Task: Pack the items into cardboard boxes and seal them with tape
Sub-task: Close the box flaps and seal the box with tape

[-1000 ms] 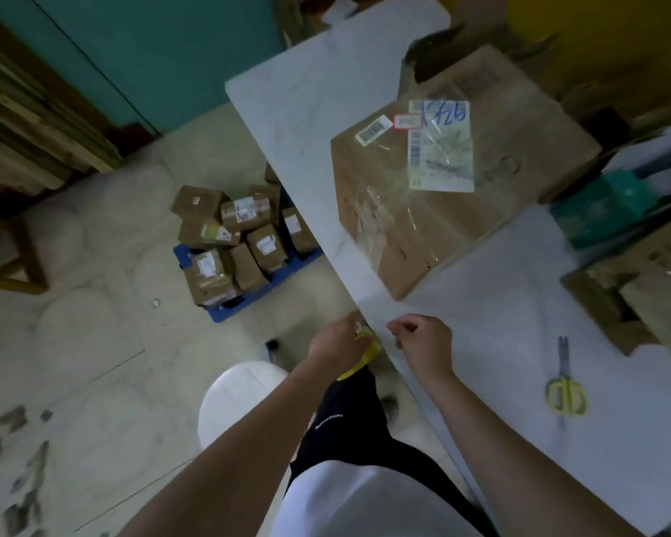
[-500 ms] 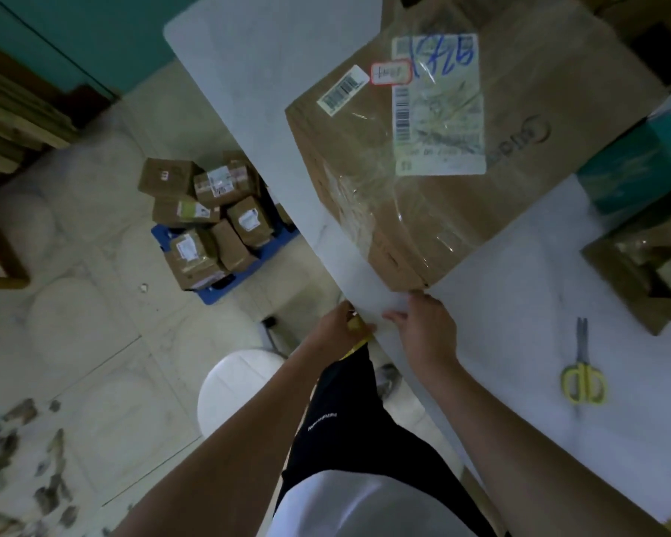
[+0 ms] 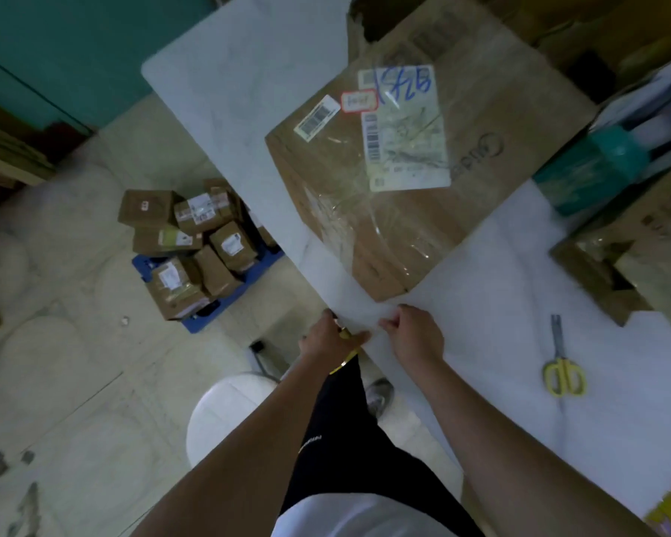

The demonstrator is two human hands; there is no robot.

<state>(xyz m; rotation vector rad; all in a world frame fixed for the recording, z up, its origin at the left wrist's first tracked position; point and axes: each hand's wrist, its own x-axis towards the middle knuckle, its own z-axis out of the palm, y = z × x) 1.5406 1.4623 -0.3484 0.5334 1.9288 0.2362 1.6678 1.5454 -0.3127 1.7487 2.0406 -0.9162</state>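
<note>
A big cardboard box (image 3: 481,180) lies on the white table (image 3: 520,343), covered in clear tape and bearing a shipping label (image 3: 403,129). At the table's near edge, just in front of the box's corner, my left hand (image 3: 326,339) grips a yellow tool (image 3: 345,360) that is mostly hidden under the palm. Close beside it on the right, my right hand (image 3: 415,335) has curled fingers and pinches what looks like a thin strip of clear tape. The strip itself is hard to make out.
Yellow-handled scissors (image 3: 562,366) lie on the table to the right. More cardboard boxes (image 3: 636,265) and a teal package (image 3: 589,164) crowd the right side. Several small sealed parcels (image 3: 194,246) sit on a blue pallet on the floor. A white stool (image 3: 229,416) stands below.
Both hands have moved up to the box's near corner and closer together. The view has shifted nearer to the box.
</note>
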